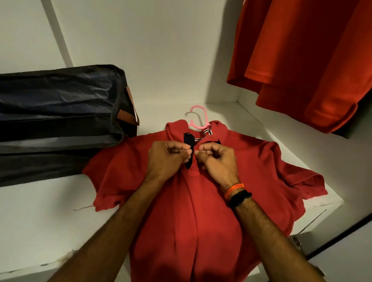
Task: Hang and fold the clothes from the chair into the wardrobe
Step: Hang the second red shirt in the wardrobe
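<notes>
A red polo shirt [200, 194] lies face up on the white wardrobe shelf [41, 220], already threaded on a pink hanger [197, 118] whose hook pokes out of the collar toward twelve o'clock. Both hands meet at the dark navy placket [189, 149] just below the collar: the left hand [167, 157] has its fingers curled, pinching the placket's edge, and the right hand [218, 161], at three o'clock of it, pinches the opposite edge the same way. This looks like buttoning the shirt so it sits firmly on the hanger. The next move likely calls for lifting it by the hook to the rail, beside the red garment [310, 60] hanging at two o'clock. A dark bag [55, 115] rests at nine o'clock.
</notes>
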Available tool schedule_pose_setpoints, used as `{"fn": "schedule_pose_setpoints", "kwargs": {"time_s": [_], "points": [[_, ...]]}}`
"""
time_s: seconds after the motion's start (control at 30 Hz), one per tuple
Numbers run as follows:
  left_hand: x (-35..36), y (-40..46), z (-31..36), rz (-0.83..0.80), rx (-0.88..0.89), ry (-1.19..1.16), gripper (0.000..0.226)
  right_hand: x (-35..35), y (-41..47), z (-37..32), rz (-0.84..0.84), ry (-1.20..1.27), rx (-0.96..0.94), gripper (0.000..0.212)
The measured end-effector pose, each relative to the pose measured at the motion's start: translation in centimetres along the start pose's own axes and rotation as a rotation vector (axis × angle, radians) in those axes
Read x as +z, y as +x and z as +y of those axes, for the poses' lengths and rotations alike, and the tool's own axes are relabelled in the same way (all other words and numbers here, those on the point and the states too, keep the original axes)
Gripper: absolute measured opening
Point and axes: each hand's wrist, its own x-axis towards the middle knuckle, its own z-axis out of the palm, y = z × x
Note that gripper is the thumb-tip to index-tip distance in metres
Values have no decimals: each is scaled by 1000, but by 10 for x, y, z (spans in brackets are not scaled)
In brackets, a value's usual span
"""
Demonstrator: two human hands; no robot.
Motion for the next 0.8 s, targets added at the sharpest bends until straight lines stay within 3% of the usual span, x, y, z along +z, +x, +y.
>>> {"fn": "schedule_pose_setpoints", "kwargs": {"time_s": [0.17, 0.37, 0.8], "points": [[-1, -2, 3, -24, -72, -96, 16, 1, 1, 3, -23, 1, -10, 4], [0, -3, 5, -20, -94, -113, 14, -1, 0, -1, -85, 56, -11, 20], [-2, -7, 11, -73, -182, -208, 12, -5, -7, -8, -81, 13, -73, 21]]}}
